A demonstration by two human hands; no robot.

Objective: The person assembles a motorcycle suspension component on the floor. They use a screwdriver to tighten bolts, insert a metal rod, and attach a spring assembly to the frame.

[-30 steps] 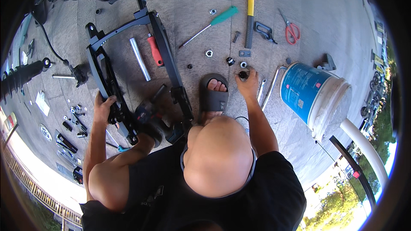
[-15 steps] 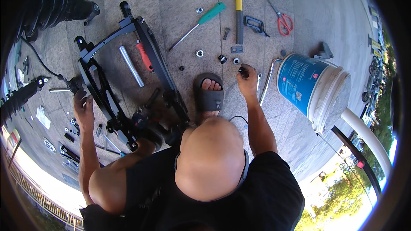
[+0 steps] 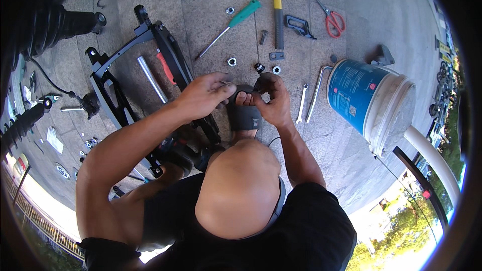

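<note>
A small dark metal part point(image 3: 259, 83) is pinched by right hand point(image 3: 272, 101) fingertips; left hand point(image 3: 205, 95), fingers curled with their hold unclear, is just beside it.

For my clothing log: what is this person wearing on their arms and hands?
Both hands, the left hand and the right hand, are bare: no gloves, rings or watch show. The forearms are bare too; a black short-sleeved shirt ends at the upper arms.
</note>
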